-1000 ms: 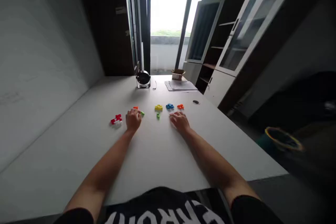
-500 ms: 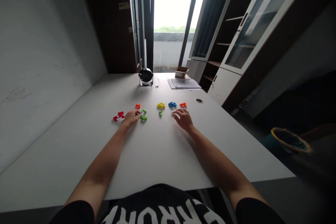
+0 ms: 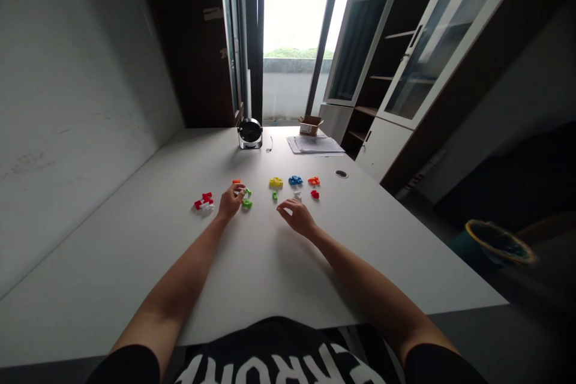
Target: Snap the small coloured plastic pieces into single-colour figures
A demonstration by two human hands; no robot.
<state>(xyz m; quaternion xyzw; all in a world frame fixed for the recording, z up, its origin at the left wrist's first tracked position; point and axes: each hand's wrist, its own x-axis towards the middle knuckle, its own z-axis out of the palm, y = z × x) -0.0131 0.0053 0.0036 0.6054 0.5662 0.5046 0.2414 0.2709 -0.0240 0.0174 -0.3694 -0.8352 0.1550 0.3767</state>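
My left hand (image 3: 231, 200) is over the left part of the white table, its fingers drawn together beside light green plastic pieces (image 3: 246, 204); anything in them is too small to make out. Just beyond its fingertips an orange piece (image 3: 236, 182) shows in part. To its left lie red pieces (image 3: 207, 197) and white pieces (image 3: 206, 206). My right hand (image 3: 297, 216) hovers with curved fingers apart from the thumb, seemingly holding nothing. Beyond it are a small green piece (image 3: 275, 196), a white piece (image 3: 297, 195) and a red piece (image 3: 315, 194).
Yellow pieces (image 3: 276, 182), blue pieces (image 3: 295, 180) and orange pieces (image 3: 314, 180) form a farther row. At the back stand a round black device (image 3: 249, 133), papers (image 3: 317, 144) and an open cardboard box (image 3: 310, 125). A cable hole (image 3: 341, 174) is at the right.
My right hand has moved left and nearer to me, leaving the white piece and uncovering the red one. My left hand has shifted slightly right and away from me, partly covering the orange piece.
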